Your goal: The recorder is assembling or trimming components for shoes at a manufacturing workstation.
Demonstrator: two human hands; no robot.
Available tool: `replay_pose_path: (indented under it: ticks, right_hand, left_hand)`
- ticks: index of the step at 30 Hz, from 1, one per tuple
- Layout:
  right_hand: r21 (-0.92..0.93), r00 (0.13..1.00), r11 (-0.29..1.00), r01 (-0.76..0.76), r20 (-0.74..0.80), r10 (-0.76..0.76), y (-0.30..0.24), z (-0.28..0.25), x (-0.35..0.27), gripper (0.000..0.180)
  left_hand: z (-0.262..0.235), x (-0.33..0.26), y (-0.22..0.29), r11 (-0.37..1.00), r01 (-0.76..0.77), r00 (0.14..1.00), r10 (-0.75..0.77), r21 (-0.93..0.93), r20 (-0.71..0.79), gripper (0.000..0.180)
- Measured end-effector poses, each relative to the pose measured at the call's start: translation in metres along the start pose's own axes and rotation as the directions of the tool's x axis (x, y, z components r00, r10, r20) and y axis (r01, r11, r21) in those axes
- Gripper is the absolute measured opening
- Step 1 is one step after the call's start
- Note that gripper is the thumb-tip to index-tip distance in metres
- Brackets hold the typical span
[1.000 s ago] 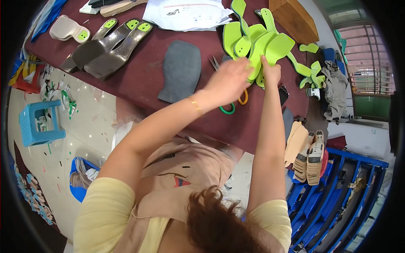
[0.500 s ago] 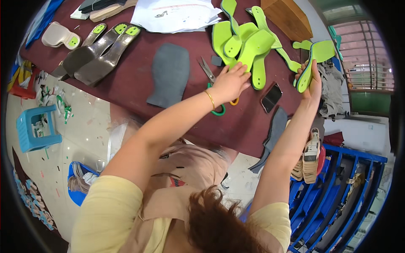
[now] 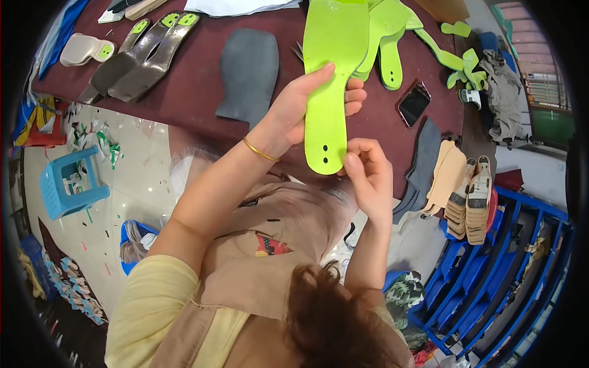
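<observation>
A lime-green insole [image 3: 325,116] with two dark holes at its narrow end is held up over the table's near edge. My left hand [image 3: 291,110] is closed round its middle, thumb on top and fingers beneath. My right hand [image 3: 371,175] pinches the edge of the narrow end between thumb and curled fingers. Behind lies a pile of similar green insoles [image 3: 391,64], partly covered by the held one. Left of it, a dark grey sole-shaped piece [image 3: 248,73] lies flat. Only the blade tips of the scissors [image 3: 298,52] show beside my left hand.
A phone [image 3: 415,103] lies on the maroon table [image 3: 184,92]. Shiny brown sole pieces [image 3: 144,61] stand at the far left, and more green insoles [image 3: 467,70] at the right. Stacked beige insoles [image 3: 469,202] sit by a blue rack [image 3: 491,264]. A blue stool [image 3: 73,184] stands left.
My left hand has lifted a green insole off the pile and toward me. My right hand has left its insole at the right and come over to the held one's narrow end.
</observation>
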State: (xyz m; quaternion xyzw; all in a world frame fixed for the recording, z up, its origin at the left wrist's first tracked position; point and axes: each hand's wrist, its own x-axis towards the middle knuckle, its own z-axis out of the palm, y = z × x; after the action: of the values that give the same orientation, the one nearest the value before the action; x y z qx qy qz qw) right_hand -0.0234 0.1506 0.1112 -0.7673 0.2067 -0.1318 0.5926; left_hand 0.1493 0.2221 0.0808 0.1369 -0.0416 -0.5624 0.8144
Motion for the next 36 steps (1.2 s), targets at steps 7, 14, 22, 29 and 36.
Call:
replay_pose_path:
  ticks: [7, 14, 22, 29, 36]
  right_hand:
    - [0.313, 0.985, 0.948, -0.051, 0.172, -0.004, 0.015, 0.002, -0.037, 0.017]
    - [-0.863, 0.796, 0.452, -0.225, 0.105, 0.596, 0.069, -0.035, -0.139, 0.012]
    - [0.076, 0.993, 0.996, 0.056, -0.106, -0.048, -0.029, 0.024, -0.024, 0.015]
    - [0.249, 0.998, 0.967, -0.061, 0.010, 0.061, -0.043, 0.034, -0.007, 0.013]
    - [-0.134, 0.986, 0.978, 0.160, -0.032, -0.165, -0.051, 0.024, -0.001, 0.011]
  left_hand:
    - [-0.026, 0.004, 0.014, 0.920, 0.151, 0.959, -0.047, -0.362, 0.281, 0.040]
    - [-0.020, 0.001, 0.054, 0.684, 0.368, 0.905, -0.109, -0.630, 0.411, 0.045]
    - [-0.009, 0.001, 0.010, 0.579, 0.490, 0.870, -0.272, -0.652, 0.412, 0.038]
    - [-0.010, -0.010, 0.018, 0.777, 0.381, 0.916, -0.245, -0.501, 0.317, 0.039]
    - [-0.018, -0.004, 0.017, 0.811, 0.377, 0.910, -0.236, -0.447, 0.340, 0.042]
